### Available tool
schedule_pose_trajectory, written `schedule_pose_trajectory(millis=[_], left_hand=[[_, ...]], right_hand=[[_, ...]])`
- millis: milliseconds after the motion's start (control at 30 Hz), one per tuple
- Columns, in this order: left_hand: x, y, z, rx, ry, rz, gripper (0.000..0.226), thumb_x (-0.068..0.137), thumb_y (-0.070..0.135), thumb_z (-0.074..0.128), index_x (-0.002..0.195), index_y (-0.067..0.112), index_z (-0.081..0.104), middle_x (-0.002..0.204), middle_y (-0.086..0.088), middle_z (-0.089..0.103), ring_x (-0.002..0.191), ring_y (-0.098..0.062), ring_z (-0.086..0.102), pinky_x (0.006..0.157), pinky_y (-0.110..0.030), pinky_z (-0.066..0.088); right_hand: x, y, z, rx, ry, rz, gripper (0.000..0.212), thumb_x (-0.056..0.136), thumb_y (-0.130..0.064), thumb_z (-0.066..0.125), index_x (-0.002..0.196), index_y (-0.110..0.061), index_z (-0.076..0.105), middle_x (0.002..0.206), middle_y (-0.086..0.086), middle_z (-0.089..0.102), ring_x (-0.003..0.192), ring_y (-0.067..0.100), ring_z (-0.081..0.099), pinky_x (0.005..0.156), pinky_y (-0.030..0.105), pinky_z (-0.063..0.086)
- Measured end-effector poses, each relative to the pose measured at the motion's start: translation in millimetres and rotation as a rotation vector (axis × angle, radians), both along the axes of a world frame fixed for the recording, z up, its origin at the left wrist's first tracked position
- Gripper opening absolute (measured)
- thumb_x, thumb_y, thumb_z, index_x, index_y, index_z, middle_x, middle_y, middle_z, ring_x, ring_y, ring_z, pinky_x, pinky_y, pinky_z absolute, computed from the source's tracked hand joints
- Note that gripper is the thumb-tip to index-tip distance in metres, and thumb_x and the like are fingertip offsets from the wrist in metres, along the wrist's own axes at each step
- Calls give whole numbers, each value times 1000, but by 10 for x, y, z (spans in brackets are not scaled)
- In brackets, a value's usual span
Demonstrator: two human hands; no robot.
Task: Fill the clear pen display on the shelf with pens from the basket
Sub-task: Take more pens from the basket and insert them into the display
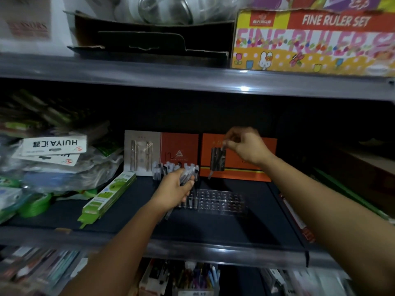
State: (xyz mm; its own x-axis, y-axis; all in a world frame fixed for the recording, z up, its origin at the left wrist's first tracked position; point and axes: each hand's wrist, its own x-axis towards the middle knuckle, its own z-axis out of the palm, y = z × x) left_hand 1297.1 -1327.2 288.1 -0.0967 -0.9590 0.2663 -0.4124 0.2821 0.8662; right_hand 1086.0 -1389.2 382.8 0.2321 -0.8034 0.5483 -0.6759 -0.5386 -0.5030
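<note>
Her left hand (pixel 178 190) gripped a bundle of pens (pixel 188 175); the right hand (pixel 245 146) pinched one pen (pixel 217 160) above the clear display (pixel 220 202); loosening risked spilling the bundle.

Dark shelf (pixel 245 229) carries the clear pen display (pixel 220 202), green packs (pixel 106 199), orange boxes (pixel 239 157) standing behind

The clear pen display (pixel 215 202) is set on the middle shelf (pixel 132 212), before two boxes (pixel 239 157) stood against the back. Left of it a flat pack (pixel 108 196) is laid, with a heap of bagged stationery (pixel 49 163) farther left. A bundle of pens (pixel 187 175) is held in the left hand (pixel 174 192) over the display's left end; the right hand (pixel 248 146) is raised behind it. A ruler set box (pixel 314 39) is placed on the shelf above.
</note>
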Motion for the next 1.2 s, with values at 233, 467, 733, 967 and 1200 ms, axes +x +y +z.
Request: schedule_pose_trajectory(millis=[233,467,733,967,1200], left_hand=[[-38,-60,11,-14,-13,-5,8,96,14,52,101,10,56,71,8,53,50,-2,50,47,-14,42],[-17,-74,12,-33,-5,-5,10,95,15,52,102,11,57,71,6,54,46,2,50,46,-12,42],[-4,-139,-49,-43,-1,-14,9,95,14,52,101,10,58,69,3,54,45,5,51,48,-13,44],[16,-143,-74,-46,1,-26,7,95,14,52,99,13,58,66,1,54,45,3,50,50,-15,46],[50,-158,-97,-38,16,-56,5,94,15,54,95,16,59,63,1,56,45,-4,51,52,-22,47]], right_hand=[[198,-140,-268,48,126,17,12,91,-18,64,80,-13,64,71,2,64,67,26,63,58,33,50],[340,-258,-414,73,192,46,9,90,-16,65,85,-9,64,79,4,68,68,15,60,58,23,46],[379,-340,-547,126,253,77,4,90,-14,65,90,-12,63,83,3,70,80,19,66,74,35,55],[461,-400,-655,119,334,94,8,88,-11,67,83,-12,60,75,3,64,71,18,61,68,42,54],[430,-387,-638,99,348,152,10,88,-14,66,97,-12,70,91,5,72,87,17,67,80,40,56]])
